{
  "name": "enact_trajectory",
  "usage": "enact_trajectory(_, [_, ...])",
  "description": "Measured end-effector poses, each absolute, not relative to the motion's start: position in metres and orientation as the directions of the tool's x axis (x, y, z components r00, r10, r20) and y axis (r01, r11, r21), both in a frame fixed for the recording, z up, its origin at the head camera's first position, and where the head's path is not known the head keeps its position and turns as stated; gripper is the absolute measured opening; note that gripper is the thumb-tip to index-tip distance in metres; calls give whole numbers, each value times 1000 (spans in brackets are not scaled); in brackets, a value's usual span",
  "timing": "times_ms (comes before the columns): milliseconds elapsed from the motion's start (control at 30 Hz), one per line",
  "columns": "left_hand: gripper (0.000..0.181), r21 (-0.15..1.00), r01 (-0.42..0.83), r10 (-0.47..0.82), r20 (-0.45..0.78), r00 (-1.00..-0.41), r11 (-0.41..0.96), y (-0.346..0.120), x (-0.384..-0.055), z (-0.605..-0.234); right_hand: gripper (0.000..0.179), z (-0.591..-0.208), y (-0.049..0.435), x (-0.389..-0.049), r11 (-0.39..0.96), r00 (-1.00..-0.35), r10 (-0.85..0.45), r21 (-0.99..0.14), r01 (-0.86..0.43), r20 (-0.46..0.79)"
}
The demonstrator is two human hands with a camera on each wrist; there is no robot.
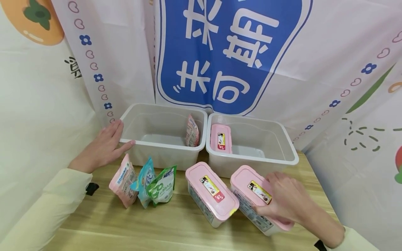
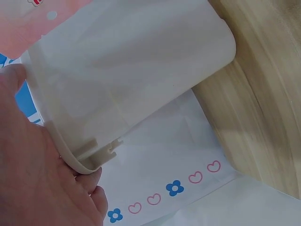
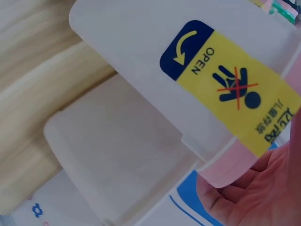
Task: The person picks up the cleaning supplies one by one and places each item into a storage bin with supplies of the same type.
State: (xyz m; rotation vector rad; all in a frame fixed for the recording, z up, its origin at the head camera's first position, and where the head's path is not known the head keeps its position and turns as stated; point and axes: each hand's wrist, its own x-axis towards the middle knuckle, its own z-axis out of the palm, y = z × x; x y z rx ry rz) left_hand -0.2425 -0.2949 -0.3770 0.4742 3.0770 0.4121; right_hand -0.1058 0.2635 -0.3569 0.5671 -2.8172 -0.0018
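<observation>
Two pale bins stand side by side at the centre of the frame, the left bin and the right bin, on a wood-grained table. At centre left, my left hand lies over the front corner of the left bin, thumb spread apart from the fingers and touching the rim. At lower right, my right hand grips the held tub, thumb on the near side of its pink lid and fingers bent over the far side; whether its base touches the table I cannot tell. The right wrist view shows a yellow label on the end of this tub. Just left of it, near the front of the right bin, is the middle tub, also pink-lidded. A third tub is inside the right bin, at its left wall; inside the left bin, at its right wall, an upright pink packet. At lower left, three pouches stand before the left bin: pink pouch, blue pouch and green pouch, the last two overlapping. A blue printed panel fills the top centre.
</observation>
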Motion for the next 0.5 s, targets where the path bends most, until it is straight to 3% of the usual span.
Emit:
enact_trajectory(233, [98,266,295,294,45,-955,918,-295,-241,-378,68,-337,258,-99,932,-904,-359,44,-359,231])
enact_trajectory(500, [97,262,288,283,56,-957,921,-296,-239,-378,72,-314,252,-98,956,-943,-277,-49,-290,184])
